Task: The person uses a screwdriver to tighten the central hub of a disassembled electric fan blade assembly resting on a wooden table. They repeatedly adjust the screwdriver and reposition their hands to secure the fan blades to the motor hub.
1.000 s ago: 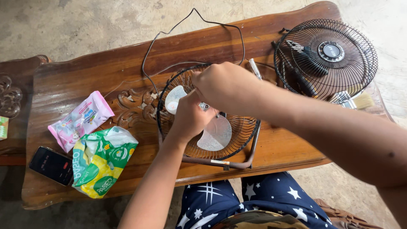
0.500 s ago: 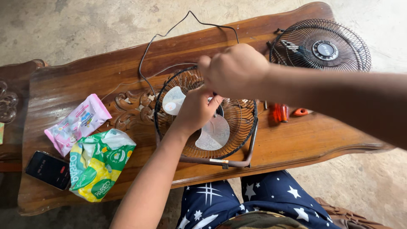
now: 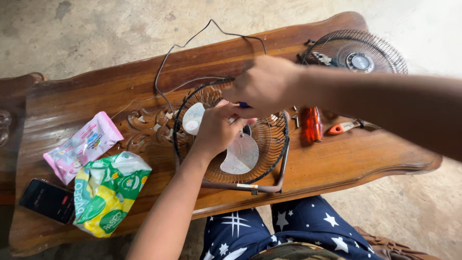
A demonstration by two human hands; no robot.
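A small fan (image 3: 231,139) lies face up on a carved wooden table (image 3: 72,96), its dark wire guard around pale translucent blades (image 3: 240,156). My left hand (image 3: 217,131) rests over the fan's hub, fingers curled on the blade centre. Just above it, my right hand (image 3: 265,86) is closed around a small dark-tipped tool; the tip is mostly hidden. A black cord (image 3: 192,43) loops from the fan across the table's far side.
A separate black fan guard (image 3: 356,53) lies at the far right. An orange-handled screwdriver (image 3: 312,124) and a small orange-handled tool (image 3: 344,127) lie right of the fan. At the left sit a pink packet (image 3: 82,147), a green-yellow tissue pack (image 3: 108,192) and a black phone (image 3: 47,200).
The view has shifted, uncovering the orange-handled tools at the right. My right hand has dropped a little closer to my left hand over the hub.
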